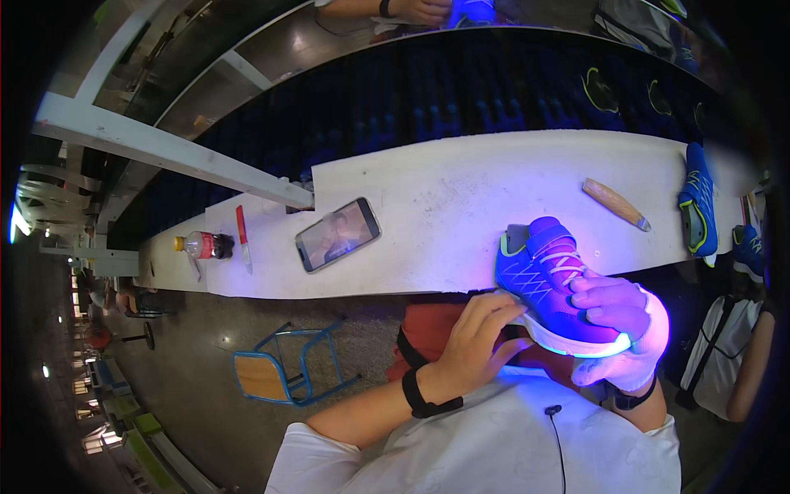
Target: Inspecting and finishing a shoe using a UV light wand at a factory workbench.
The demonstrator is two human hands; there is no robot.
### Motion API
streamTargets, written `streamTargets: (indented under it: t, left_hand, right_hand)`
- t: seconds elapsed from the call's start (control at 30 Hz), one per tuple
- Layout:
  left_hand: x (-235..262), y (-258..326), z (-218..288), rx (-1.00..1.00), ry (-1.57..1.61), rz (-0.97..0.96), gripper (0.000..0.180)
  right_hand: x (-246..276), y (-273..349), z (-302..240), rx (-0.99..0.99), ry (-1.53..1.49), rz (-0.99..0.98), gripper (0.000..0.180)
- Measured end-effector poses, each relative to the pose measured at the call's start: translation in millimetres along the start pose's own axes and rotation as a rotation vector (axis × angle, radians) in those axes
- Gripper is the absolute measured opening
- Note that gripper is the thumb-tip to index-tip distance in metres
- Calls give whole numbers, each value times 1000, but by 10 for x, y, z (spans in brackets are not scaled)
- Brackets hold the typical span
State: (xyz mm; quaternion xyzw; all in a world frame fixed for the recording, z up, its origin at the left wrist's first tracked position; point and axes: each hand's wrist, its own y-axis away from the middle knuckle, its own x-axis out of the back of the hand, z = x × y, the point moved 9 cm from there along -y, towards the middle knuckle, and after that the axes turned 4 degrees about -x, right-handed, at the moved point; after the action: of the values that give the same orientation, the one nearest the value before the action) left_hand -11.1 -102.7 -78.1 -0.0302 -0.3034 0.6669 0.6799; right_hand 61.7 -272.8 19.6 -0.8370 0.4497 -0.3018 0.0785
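Observation:
A blue child's sneaker (535, 276) with a strap, pale crossed laces, green trim and a white sole is held up over the table's near edge. Its toe points toward me and to the right. My right hand (629, 329), in what looks like a whitish glove, is closed around the toe, fingers over the upper. Violet-blue light glows brightly on that hand and on the sole's front edge; its source is hidden. My left hand (481, 337), bare with a black wristband (424, 395), has bent fingers against the sole's side near the heel.
On the white table (411, 206) lie a wooden-handled tool (615, 204), a phone (338, 235), a red-handled knife (243, 239) and a bottle (204, 244). More blue shoes (698, 202) stand at the right end. A dark conveyor (411, 99) runs behind; a stool (292, 366) stands left.

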Motion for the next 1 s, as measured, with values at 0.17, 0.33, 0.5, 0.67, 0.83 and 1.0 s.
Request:
streamTargets:
  t: [0.17,0.33,0.5,0.67,0.83,1.0]
  left_hand:
    - [-22,-349,295,-119,67,131,46]
    - [-227,-347,324,-172,-4,224,46]
    - [-434,-426,146,-11,-1,127,50]
    - [-450,-624,129,-83,-390,-125,49]
    - [-356,-818,-96,-52,-462,-401,39]
    - [85,-655,-597,87,-221,-393,53]
  right_hand:
    - [49,-12,17,-20,-2,56,71]
    - [203,110,303,-95,-170,154,65]
    - [381,297,431,-190,-184,189,57]
    - [510,806,1161,-253,-752,472,46]
    - [322,941,1535,-434,-393,351,51]
    - [202,373,1163,-474,429,-251,76]
